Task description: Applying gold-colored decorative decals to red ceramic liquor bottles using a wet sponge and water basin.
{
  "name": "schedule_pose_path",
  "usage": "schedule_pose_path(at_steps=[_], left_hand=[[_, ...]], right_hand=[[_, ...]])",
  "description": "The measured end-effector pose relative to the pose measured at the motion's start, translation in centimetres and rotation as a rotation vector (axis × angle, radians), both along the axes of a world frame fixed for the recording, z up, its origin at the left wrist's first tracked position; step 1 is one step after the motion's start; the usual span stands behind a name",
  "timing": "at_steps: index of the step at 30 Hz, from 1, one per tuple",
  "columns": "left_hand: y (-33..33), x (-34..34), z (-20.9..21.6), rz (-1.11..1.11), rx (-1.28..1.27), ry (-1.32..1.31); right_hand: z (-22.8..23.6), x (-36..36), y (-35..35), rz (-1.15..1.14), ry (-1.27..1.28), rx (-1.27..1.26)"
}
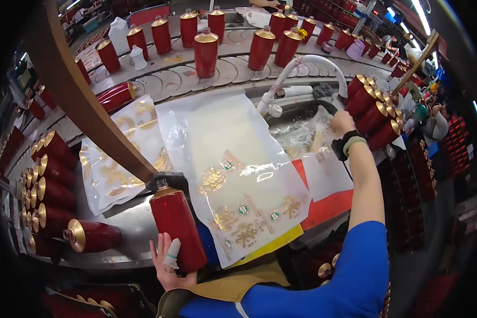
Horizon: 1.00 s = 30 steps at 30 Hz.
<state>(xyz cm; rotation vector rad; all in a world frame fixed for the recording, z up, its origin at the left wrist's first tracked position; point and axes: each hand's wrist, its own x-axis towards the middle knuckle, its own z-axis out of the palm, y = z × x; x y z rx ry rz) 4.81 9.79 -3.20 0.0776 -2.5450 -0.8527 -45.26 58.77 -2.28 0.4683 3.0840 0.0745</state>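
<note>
My left hand cups the base of a glossy dark red bottle, fingers along its side and a white wrap on one finger. The bottle's gold-collared neck points away, at the dark foot of a wooden post. At the right, my right hand is closed on a wet, clear decal piece at the rim of a sink holding water. Between my hands lies a large clear-backed decal sheet with gold motifs and small green round marks.
Another decal sheet lies left of the post. Red bottles are stacked on their sides at the left, more at the right. A white curved faucet arches over the sink. Beyond runs a conveyor with upright red bottles.
</note>
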Motion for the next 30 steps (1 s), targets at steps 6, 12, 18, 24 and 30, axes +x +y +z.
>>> schedule_pose_path(at_steps=[6,12,18,24,30], left_hand=[[0.1,-0.2,0.0,-0.019,-0.015,-0.001],[0.2,-0.3,0.3,-0.008,0.009,0.028],[0.2,-0.3,0.4,0.008,0.049,0.018],[0.4,0.1,0.5,0.018,0.044,-0.028],[0.3,-0.3,0.3,0.017,0.004,0.023]], right_hand=[[3.7,2.6,-4.2,0.105,0.141,0.104],[-0.9,3.3,-6.5,0.290,-0.378,-0.534],[-5.5,1.9,-7.3,0.652,-0.402,-0.012],[-7.6,1.7,-9.5,0.467,-0.650,-0.200],[-8.1,1.4,-8.3,0.318,-0.852,-0.350]])
